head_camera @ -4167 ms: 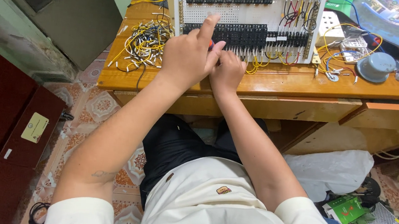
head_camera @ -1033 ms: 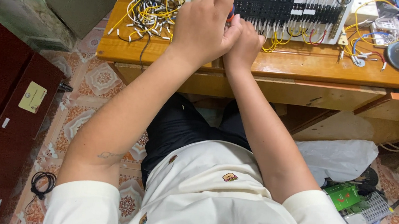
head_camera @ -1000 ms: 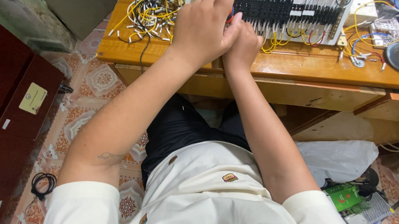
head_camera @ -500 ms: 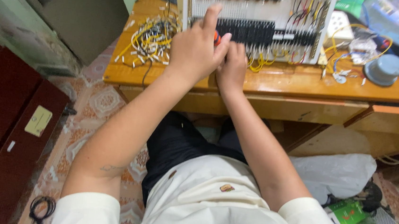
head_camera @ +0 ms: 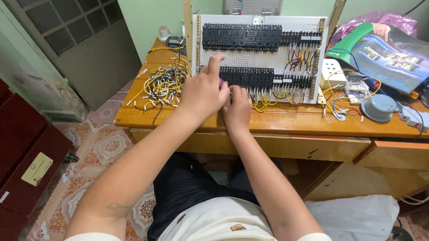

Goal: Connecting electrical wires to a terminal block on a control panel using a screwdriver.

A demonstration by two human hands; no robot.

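Centre frame, both hands meet at the desk edge [head_camera: 275, 121]. The left hand [head_camera: 204, 91] points a finger up at the lower black terminal row [head_camera: 251, 77] of the white wiring panel [head_camera: 258, 55]. The right hand [head_camera: 237, 104] curls beside it — what either hand grips I cannot tell. Loose yellow wires [head_camera: 161, 83] lie left of centre.
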